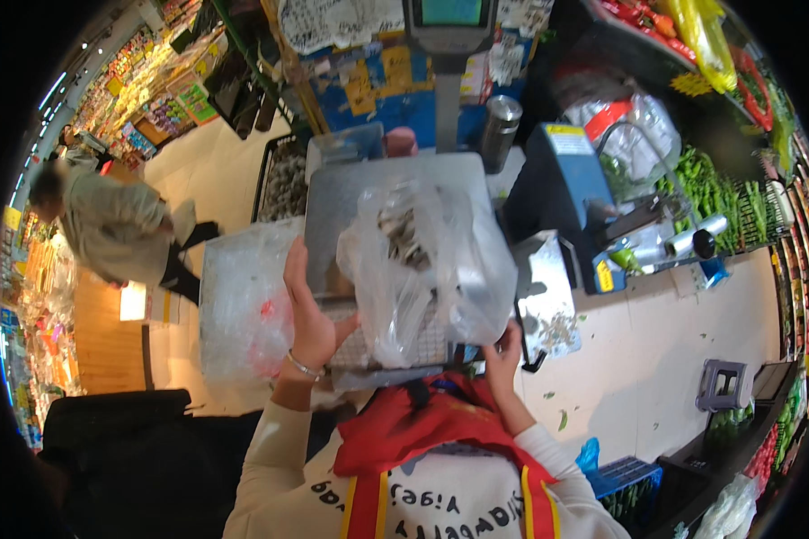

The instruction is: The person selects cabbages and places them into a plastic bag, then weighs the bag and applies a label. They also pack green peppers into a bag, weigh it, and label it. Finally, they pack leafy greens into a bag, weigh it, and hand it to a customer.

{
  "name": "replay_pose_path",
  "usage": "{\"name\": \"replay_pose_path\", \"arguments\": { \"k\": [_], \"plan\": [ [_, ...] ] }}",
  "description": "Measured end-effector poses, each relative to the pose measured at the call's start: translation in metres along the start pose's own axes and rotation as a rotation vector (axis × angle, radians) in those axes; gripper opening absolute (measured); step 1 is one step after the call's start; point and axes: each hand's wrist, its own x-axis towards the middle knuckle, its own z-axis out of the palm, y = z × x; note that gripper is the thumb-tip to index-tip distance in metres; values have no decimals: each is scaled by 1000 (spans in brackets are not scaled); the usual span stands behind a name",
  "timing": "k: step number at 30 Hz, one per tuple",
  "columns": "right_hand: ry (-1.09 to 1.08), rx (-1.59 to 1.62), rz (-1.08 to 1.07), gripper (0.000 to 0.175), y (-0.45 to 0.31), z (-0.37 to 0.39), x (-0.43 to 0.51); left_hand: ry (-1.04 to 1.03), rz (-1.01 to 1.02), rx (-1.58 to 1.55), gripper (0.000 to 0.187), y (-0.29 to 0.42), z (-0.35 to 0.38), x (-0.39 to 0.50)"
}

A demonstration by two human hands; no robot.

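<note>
A clear plastic bag (pixel 404 310) with greyish-brown pieces of food (pixel 403 237) inside lies in front of me on the metal plate of a weighing scale (pixel 330 195). My left hand (pixel 313 323), with a bracelet at the wrist, is raised at the bag's left side, fingers extended and thumb apart; nothing shows in it. At the bag's lower right edge is my right hand (pixel 504 354), its fingers bent; whether they pinch the plastic is hard to tell. The scale's display (pixel 452 13) stands on a post behind the plate.
A white tray (pixel 226 296) is at the left, a steel tumbler (pixel 502 124) behind the scale. To the right stand a blue machine (pixel 573 195) and green vegetables (pixel 708 195). A person (pixel 108 215) is at the far left. A stool (pixel 725 384) is on the floor at right.
</note>
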Motion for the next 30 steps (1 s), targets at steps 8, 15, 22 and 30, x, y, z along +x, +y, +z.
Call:
{"name": "replay_pose_path", "arguments": {
  "k": [8,15,22,30],
  "plan": [
    [17,483,635,28,-13,15,20,-136,328,-75,121,19,-8,51],
    [33,649,768,19,-19,29,35,-279,537,-29,110,52,-19,81],
    [83,766,718,14,-13,56,56,-769,907,19,41,108,20,97],
    [262,296,349,8,-49,48,55,-708,900,120,21,74,-6,41]
  ]
}}
